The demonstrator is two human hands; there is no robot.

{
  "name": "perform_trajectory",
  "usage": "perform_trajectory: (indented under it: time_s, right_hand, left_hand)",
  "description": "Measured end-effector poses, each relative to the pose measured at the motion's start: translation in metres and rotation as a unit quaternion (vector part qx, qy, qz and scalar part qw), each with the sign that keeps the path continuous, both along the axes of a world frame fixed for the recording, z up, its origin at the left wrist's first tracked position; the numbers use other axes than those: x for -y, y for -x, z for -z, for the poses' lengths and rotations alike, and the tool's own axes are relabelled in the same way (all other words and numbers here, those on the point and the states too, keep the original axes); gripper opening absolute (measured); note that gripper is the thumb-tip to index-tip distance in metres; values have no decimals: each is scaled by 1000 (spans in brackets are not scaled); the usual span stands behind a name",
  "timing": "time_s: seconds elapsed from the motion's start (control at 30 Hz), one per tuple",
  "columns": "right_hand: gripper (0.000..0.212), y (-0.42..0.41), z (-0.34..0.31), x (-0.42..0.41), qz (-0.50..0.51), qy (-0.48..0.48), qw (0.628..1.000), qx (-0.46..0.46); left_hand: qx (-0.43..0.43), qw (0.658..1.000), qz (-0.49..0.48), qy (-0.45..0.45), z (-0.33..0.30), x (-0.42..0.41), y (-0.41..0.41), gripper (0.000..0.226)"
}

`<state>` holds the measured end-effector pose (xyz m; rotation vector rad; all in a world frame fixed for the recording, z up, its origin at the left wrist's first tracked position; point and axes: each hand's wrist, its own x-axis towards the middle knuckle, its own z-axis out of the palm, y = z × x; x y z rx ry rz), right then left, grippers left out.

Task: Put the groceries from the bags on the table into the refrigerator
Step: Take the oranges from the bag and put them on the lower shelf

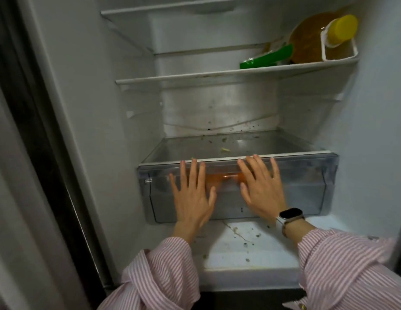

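The refrigerator stands open in front of me. Its clear plastic crisper drawer (307, 186) sits at the bottom, under a glass shelf (239, 144). My left hand (192, 193) and my right hand (262, 189) both lie flat against the drawer's front, fingers straight and spread, pressing on it. Something orange (226, 177) shows through the drawer front between my hands. On the upper shelf (195, 77) at the right lie a green packet (266, 59) and a large bottle of amber liquid with a yellow cap (318, 39), lying on its side.
The fridge's left wall and the dark door frame (38, 130) are close on my left. Crumbs and a crack mark the white floor (239, 247) below the drawer. The top shelf (150, 10) holds nothing that I can see.
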<state>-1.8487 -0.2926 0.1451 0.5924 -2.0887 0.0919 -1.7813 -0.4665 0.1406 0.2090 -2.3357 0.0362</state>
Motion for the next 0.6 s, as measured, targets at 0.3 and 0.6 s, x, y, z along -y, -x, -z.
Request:
perform_trajectory:
  time_s: [0.3, 0.6]
  right_hand:
    - [58, -34, 1, 2, -97, 86, 987, 92]
    - [39, -182, 90, 1, -336, 242, 885, 212]
  left_hand:
    - [38, 996, 32, -78, -17, -15, -37, 66]
    - [-96, 973, 7, -210, 89, -67, -212, 49]
